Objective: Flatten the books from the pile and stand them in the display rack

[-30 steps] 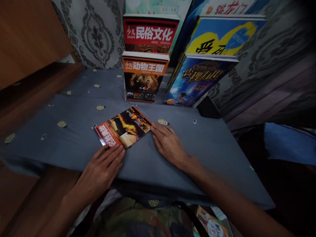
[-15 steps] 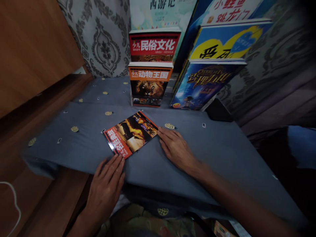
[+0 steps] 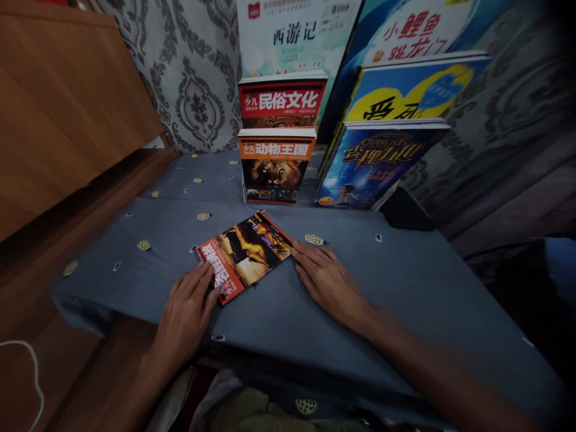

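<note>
A thin book (image 3: 246,252) lies flat and askew on the cloth-covered table, with a red-orange title band and dark golden pictures on its cover. Its lettering looks upside down from here. My left hand (image 3: 186,303) rests with stretched fingers at the book's left edge, the fingertips over the title band. At the right corner, my right hand (image 3: 326,279) touches the book with its extended fingertips, palm down. Neither hand is wrapped around it. Behind the book stands an orange-topped book (image 3: 276,168) with a lion on its cover.
A red book (image 3: 283,99) and a pale green book (image 3: 297,36) stand behind the lion book. To the right lean a blue book (image 3: 378,165) and a blue-yellow book (image 3: 418,87). A black object (image 3: 407,210) lies beside them. The grey-blue tablecloth (image 3: 382,270) has pineapple prints.
My left hand has shifted up along the book's left edge, its fingers now further over the cover. My right hand stays at the right corner. The view has tilted slightly upward.
</note>
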A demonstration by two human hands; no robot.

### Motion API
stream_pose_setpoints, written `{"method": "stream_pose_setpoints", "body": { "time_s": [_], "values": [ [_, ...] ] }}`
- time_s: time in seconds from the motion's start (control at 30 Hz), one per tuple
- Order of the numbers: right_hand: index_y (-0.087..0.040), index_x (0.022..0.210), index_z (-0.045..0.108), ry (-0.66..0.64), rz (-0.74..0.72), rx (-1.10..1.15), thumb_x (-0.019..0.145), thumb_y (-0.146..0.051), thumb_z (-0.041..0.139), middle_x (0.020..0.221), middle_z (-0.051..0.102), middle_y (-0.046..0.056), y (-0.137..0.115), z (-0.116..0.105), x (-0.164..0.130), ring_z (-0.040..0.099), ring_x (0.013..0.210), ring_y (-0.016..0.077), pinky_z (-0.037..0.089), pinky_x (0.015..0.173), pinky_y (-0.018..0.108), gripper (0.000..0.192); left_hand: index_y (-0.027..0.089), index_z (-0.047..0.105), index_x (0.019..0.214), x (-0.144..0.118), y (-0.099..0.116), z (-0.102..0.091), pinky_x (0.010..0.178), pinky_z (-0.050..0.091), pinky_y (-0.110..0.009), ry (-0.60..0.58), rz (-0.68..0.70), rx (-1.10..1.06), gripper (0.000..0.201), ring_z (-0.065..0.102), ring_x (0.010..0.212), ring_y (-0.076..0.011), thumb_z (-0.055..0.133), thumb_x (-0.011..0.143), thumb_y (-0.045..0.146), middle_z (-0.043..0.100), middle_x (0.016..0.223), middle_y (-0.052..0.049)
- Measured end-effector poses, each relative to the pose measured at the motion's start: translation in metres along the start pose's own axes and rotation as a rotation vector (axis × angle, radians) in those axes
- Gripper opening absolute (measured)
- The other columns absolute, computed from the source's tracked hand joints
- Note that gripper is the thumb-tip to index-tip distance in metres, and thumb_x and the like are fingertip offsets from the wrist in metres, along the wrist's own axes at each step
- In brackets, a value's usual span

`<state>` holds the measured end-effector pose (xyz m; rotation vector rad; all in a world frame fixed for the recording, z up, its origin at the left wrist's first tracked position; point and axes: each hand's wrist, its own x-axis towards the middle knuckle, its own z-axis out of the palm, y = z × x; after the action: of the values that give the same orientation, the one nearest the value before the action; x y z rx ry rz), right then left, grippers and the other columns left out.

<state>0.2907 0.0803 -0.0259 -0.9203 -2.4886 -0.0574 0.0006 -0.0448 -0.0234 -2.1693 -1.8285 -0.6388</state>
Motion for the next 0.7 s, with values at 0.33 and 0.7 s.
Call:
{"method": "stream_pose_setpoints", "body": {
  "time_s": [0.33,0.7],
  "values": [
    [-0.012,0.122,0.067,-0.002,0.039,0.027,0.098,-0.019,0.046,0.121,0.071,0.016,-0.016,-0.009,-0.002,0.065,0.111,0.0292,0.058,0.096,0.048,0.033,0.017,0.064,0.128,0.051,-0.041,0.0,0.096,0.055,-0.048,-0.151,-0.094,-0.028,0.045,0.067,0.116,-0.0291,0.033,0.104,0.039,0.069,0.13,-0.013],
    [-0.012,0.114,0.069,0.013,0.011,0.08,0.097,-0.016,0.049,0.114,0.071,0.015,-0.045,-0.015,-0.016,0.065,0.105,0.0276,0.058,0.096,0.048,0.027,0.015,0.062,0.131,0.072,-0.034,0.007,0.104,0.045,-0.062,-0.194,0.011,0.106,0.047,0.058,0.131,-0.0353,0.032,0.104,0.038,0.064,0.137,-0.018]
  ]
}}
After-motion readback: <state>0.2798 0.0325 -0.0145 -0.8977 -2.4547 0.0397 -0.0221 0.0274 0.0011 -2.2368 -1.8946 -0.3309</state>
